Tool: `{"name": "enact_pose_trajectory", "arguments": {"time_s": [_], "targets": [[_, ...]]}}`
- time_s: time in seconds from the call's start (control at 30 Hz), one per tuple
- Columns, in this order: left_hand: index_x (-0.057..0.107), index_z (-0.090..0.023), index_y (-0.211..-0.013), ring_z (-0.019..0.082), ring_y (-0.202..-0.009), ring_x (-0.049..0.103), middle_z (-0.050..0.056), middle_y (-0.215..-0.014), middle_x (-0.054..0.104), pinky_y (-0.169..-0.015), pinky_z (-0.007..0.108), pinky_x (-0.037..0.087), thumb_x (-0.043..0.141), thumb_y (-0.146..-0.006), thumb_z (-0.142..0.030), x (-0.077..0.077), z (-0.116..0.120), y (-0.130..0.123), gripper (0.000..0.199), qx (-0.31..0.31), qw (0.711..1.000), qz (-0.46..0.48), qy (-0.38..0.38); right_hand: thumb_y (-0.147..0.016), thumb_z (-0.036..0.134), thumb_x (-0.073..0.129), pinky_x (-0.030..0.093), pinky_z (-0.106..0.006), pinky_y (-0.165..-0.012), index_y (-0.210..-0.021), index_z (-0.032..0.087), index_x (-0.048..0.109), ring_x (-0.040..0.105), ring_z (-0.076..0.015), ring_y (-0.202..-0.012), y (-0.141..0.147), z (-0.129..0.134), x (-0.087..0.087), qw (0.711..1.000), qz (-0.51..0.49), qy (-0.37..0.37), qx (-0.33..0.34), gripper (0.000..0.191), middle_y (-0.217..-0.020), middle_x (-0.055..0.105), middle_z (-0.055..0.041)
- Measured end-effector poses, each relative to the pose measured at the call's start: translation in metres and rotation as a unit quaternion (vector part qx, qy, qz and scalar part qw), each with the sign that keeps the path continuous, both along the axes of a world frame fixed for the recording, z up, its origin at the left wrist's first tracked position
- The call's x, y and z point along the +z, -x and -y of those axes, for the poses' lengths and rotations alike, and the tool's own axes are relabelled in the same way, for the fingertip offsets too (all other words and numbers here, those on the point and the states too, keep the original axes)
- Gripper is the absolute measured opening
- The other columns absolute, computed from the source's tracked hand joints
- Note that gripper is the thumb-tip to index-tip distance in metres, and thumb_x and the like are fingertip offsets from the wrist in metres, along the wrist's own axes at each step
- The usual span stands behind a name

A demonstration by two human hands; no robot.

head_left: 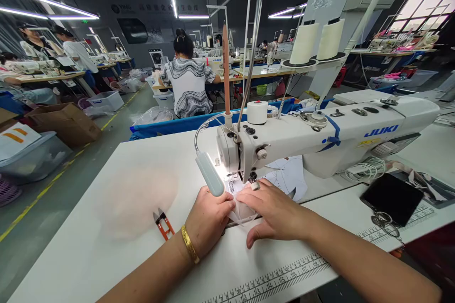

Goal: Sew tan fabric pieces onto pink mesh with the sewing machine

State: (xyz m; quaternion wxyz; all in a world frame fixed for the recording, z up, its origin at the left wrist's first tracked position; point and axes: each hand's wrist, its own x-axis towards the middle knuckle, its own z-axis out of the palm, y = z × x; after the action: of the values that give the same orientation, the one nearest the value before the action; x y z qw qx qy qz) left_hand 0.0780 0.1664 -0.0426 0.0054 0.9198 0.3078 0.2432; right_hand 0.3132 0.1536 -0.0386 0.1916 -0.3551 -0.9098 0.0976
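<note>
A white sewing machine point(280, 137) stands on the white table, its needle area lit by a small lamp point(210, 173). Sheer whitish fabric point(245, 213) lies at the needle plate, between and partly under my hands. My left hand point(209, 218) has its fingers curled and pressed together on the fabric's left edge, just below the lamp. Flat on the fabric's right side rests my right hand point(272, 210), fingers stretched toward the presser foot and thumb apart. The needle tip is hard to make out. Orange-handled thread snips point(163, 223) lie left of my left wrist.
Printed rulers point(277, 281) run along the table's front edge. A black phone-like slab point(392, 199) and a key ring point(385, 222) lie at right. White paper pieces point(289, 175) sit behind my right hand. Two thread cones point(303, 43) stand above the machine. A seated person point(190, 78) works ahead.
</note>
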Motion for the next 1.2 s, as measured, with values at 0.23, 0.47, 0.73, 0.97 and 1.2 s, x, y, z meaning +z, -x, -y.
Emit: {"name": "enact_pose_trajectory", "arguments": {"time_s": [0.23, 0.47, 0.73, 0.97, 1.2], "targets": [[0.069, -0.022, -0.096, 0.02, -0.084, 0.068, 0.004, -0.093, 0.073, -0.071, 0.028, 0.054, 0.044, -0.094, -0.013, 0.004, -0.008, -0.002, 0.027, 0.04, 0.983, 0.058, 0.167, -0.097, 0.012, 0.051, 0.045, -0.039, -0.087, -0.107, 0.02, 0.065, 0.057, -0.0246, -0.09, 0.007, -0.005, -0.019, 0.997, -0.046, -0.014, -0.052, 0.019, -0.093, 0.07, -0.006], [0.069, -0.022, -0.089, 0.02, -0.083, 0.067, 0.004, -0.089, 0.071, -0.074, 0.028, 0.054, 0.042, -0.097, -0.018, 0.012, -0.013, -0.004, 0.029, 0.036, 0.975, 0.071, 0.209, -0.1, 0.014, 0.045, 0.047, -0.034, -0.082, -0.1, 0.022, 0.067, 0.056, -0.0227, -0.089, 0.01, -0.007, -0.011, 0.983, -0.165, 0.007, -0.079, 0.023, -0.09, 0.069, -0.0044], [0.071, -0.021, -0.084, 0.021, -0.093, 0.066, 0.005, -0.099, 0.074, -0.079, 0.035, 0.048, 0.047, -0.093, -0.006, 0.007, 0.005, 0.001, 0.029, -0.033, 0.996, 0.013, 0.086, -0.102, 0.022, 0.049, 0.038, -0.033, -0.077, -0.081, 0.021, 0.057, 0.053, -0.0191, -0.079, 0.001, -0.003, -0.003, 0.997, -0.043, -0.01, 0.059, 0.023, -0.081, 0.063, -0.0017], [0.075, -0.024, -0.09, 0.018, -0.082, 0.067, 0.0, -0.093, 0.077, -0.09, 0.043, 0.039, 0.052, -0.098, -0.008, 0.001, 0.018, 0.004, 0.029, -0.027, 0.999, 0.003, 0.043, -0.1, 0.027, 0.059, 0.034, -0.032, -0.074, -0.078, 0.02, 0.053, 0.048, -0.0173, -0.076, 0.0, 0.001, -0.001, 0.999, 0.009, -0.022, 0.048, 0.024, -0.081, 0.06, -0.0008], [0.072, -0.022, -0.091, 0.019, -0.083, 0.07, 0.001, -0.096, 0.078, -0.083, 0.04, 0.039, 0.045, -0.098, -0.005, 0.002, 0.006, 0.006, 0.032, 0.0, 1.0, -0.016, 0.006, -0.101, 0.026, 0.061, 0.034, -0.033, -0.077, -0.086, 0.019, 0.058, 0.05, -0.019, -0.08, 0.003, -0.001, 0.001, 0.999, 0.048, -0.005, 0.012, 0.017, -0.088, 0.065, -0.002]]}}
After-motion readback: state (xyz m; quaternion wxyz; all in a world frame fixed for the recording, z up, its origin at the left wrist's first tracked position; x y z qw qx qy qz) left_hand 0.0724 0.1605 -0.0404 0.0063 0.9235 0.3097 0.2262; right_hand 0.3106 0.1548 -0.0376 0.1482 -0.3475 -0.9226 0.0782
